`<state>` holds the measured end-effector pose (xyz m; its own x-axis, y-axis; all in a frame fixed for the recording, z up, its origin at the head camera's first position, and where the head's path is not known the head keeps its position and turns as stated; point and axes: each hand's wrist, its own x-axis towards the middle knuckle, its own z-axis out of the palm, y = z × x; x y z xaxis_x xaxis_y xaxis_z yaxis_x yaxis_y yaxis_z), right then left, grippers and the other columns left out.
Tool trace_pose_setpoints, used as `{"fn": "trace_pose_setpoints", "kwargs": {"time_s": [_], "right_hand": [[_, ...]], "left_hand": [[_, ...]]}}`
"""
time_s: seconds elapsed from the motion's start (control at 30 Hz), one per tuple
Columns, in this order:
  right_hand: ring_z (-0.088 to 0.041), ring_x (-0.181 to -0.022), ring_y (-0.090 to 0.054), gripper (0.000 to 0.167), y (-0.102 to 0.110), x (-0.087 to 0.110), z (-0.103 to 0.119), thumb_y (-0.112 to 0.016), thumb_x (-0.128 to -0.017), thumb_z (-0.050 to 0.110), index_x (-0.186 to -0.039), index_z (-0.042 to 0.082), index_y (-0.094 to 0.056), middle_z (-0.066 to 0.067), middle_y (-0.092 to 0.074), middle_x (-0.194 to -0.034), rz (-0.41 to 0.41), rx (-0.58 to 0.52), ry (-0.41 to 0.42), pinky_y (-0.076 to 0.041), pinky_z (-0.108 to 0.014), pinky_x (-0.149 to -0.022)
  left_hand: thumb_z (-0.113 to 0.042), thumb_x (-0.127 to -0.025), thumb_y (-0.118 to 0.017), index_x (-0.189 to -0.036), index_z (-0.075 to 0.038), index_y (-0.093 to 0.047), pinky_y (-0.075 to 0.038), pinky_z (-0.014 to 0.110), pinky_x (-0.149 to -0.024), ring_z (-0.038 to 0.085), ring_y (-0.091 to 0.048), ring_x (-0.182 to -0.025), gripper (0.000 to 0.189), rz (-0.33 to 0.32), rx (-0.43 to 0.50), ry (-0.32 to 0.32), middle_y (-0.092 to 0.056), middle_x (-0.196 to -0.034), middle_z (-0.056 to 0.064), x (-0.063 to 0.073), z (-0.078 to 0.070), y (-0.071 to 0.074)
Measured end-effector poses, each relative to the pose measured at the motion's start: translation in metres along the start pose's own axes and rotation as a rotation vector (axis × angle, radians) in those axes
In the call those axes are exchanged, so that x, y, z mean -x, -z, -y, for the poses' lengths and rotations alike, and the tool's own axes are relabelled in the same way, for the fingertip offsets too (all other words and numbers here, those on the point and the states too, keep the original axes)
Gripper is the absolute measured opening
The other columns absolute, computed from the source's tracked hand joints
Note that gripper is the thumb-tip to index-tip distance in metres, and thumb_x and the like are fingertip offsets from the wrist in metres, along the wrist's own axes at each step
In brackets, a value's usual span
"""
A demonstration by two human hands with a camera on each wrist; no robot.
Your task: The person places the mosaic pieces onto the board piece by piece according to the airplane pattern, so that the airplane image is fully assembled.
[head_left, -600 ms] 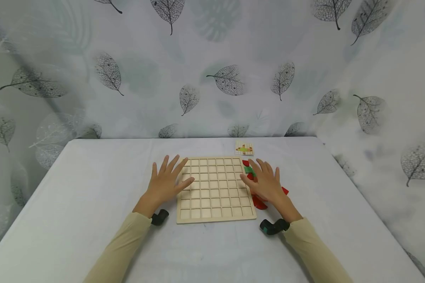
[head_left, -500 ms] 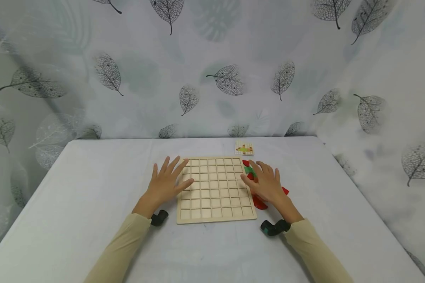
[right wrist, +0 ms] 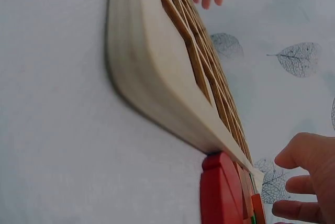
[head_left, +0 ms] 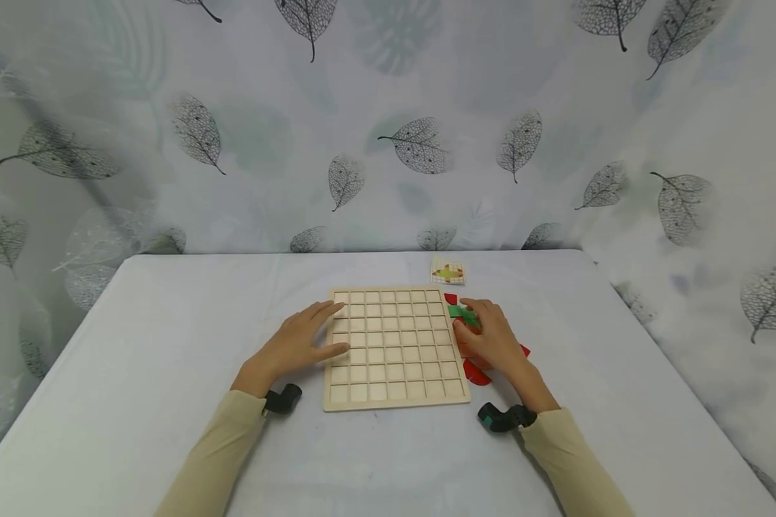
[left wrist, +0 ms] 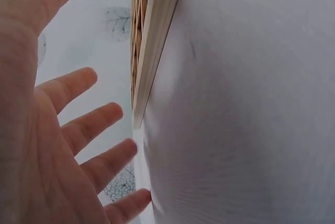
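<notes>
A square wooden board [head_left: 397, 352] with a grid of shallow square cells lies on the white table. My left hand [head_left: 300, 339] is over its left edge, fingers spread and holding nothing; the left wrist view shows the palm beside the board's edge [left wrist: 157, 41]. Along the board's right side lie flat coloured pieces, among them a green piece [head_left: 468, 316] and a red piece [head_left: 476, 373]. Above these pieces is my right hand [head_left: 496, 336], its fingers loosely bent and nothing visible in them. It partly hides the pieces. A thick red piece [right wrist: 221, 190] shows against the board's corner.
Behind the board, a small card [head_left: 447, 271] with a coloured grid picture lies near the table's back edge. Dark wrist-worn devices sit at the left wrist [head_left: 283, 399] and the right wrist [head_left: 507, 418]. A leaf-patterned curtain [head_left: 265, 143] hangs behind the table.
My left hand has turned and lowered a little, its fingers closer together. The right hand has moved slightly rightward, its fingers more bent, uncovering more of the green piece.
</notes>
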<state>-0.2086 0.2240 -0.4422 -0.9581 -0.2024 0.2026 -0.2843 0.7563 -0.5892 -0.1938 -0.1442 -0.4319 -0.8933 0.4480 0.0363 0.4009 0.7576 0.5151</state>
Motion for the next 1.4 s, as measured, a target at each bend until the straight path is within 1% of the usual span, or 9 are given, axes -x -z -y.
{"fn": "trace_pose_setpoints", "kwargs": {"time_s": [0.17,0.43,0.53,0.7,1.03,1.07,1.17,1.27,1.4], "right_hand": [[-0.037,-0.108,-0.050,0.040,0.006,0.001,-0.001,-0.064,-0.092,0.012,-0.128,-0.003,-0.057,-0.022,-0.058,-0.118,0.032,-0.020,-0.002,-0.045,-0.054,-0.093],[-0.033,-0.098,-0.052,0.025,0.005,0.001,-0.008,-0.067,-0.088,0.000,-0.113,-0.001,-0.067,-0.020,-0.064,-0.121,0.048,-0.015,0.129,-0.044,-0.045,-0.082],[-0.033,-0.101,-0.053,0.021,0.003,0.001,-0.009,-0.065,-0.088,-0.003,-0.108,0.000,-0.071,-0.018,-0.066,-0.119,0.054,-0.009,0.160,-0.043,-0.045,-0.084],[-0.033,-0.102,-0.053,0.021,0.002,0.000,-0.010,-0.061,-0.088,-0.005,-0.105,0.001,-0.073,-0.017,-0.065,-0.118,0.069,0.006,0.160,-0.044,-0.048,-0.087],[-0.038,-0.109,-0.053,0.020,0.011,-0.005,-0.013,-0.063,-0.091,0.002,-0.110,0.002,-0.070,-0.019,-0.061,-0.116,0.144,0.002,0.130,-0.043,-0.058,-0.095],[-0.037,-0.109,-0.054,0.021,0.011,-0.006,-0.014,-0.063,-0.091,0.003,-0.111,0.002,-0.070,-0.018,-0.061,-0.116,0.153,0.004,0.125,-0.044,-0.056,-0.095],[-0.028,-0.093,-0.055,0.021,0.011,-0.009,-0.014,-0.064,-0.093,0.005,-0.113,0.002,-0.069,-0.017,-0.061,-0.113,0.169,0.004,0.119,-0.049,-0.043,-0.083],[-0.021,-0.082,-0.050,0.022,0.011,-0.013,-0.016,-0.064,-0.093,0.005,-0.113,0.000,-0.069,-0.015,-0.061,-0.110,0.169,0.010,0.113,-0.045,-0.034,-0.072],[-0.020,-0.081,-0.048,0.023,0.012,-0.017,-0.019,-0.066,-0.092,0.007,-0.113,0.001,-0.070,-0.015,-0.061,-0.108,0.158,0.028,0.109,-0.042,-0.032,-0.069]], "left_hand": [[-0.058,-0.085,-0.067,-0.152,-0.012,-0.031,-0.021,0.058,-0.116,0.034,-0.029,-0.143,0.089,0.027,0.023,-0.005,-0.034,-0.155,0.012,0.004,0.007,0.003],[-0.047,-0.078,-0.078,-0.139,-0.009,-0.052,-0.015,0.058,-0.117,0.038,-0.029,-0.143,0.076,0.043,0.080,-0.073,-0.034,-0.154,0.017,0.007,0.016,0.002],[-0.044,-0.078,-0.079,-0.136,-0.008,-0.054,-0.014,0.060,-0.116,0.039,-0.028,-0.142,0.074,0.037,0.099,-0.095,-0.034,-0.153,0.018,0.008,0.020,0.000],[-0.040,-0.078,-0.080,-0.136,-0.007,-0.054,-0.011,0.060,-0.117,0.041,-0.026,-0.143,0.072,0.030,0.124,-0.116,-0.033,-0.153,0.018,0.008,0.024,-0.003],[-0.037,-0.078,-0.080,-0.137,-0.008,-0.053,-0.007,0.060,-0.117,0.043,-0.020,-0.144,0.071,0.028,0.169,-0.135,-0.031,-0.154,0.019,0.006,0.026,-0.004],[-0.037,-0.078,-0.080,-0.137,-0.008,-0.053,-0.006,0.060,-0.117,0.043,-0.020,-0.144,0.071,0.028,0.168,-0.136,-0.031,-0.154,0.019,0.006,0.027,-0.004],[-0.038,-0.079,-0.079,-0.137,-0.009,-0.052,-0.006,0.060,-0.117,0.043,-0.020,-0.145,0.070,0.029,0.170,-0.138,-0.030,-0.155,0.019,0.006,0.028,-0.005],[-0.039,-0.079,-0.079,-0.137,-0.011,-0.052,-0.005,0.060,-0.117,0.042,-0.020,-0.145,0.070,0.028,0.171,-0.141,-0.030,-0.155,0.018,0.006,0.030,-0.006],[-0.039,-0.079,-0.079,-0.138,-0.011,-0.052,-0.005,0.060,-0.118,0.042,-0.019,-0.145,0.070,0.030,0.170,-0.144,-0.030,-0.155,0.018,0.006,0.031,-0.007]]}}
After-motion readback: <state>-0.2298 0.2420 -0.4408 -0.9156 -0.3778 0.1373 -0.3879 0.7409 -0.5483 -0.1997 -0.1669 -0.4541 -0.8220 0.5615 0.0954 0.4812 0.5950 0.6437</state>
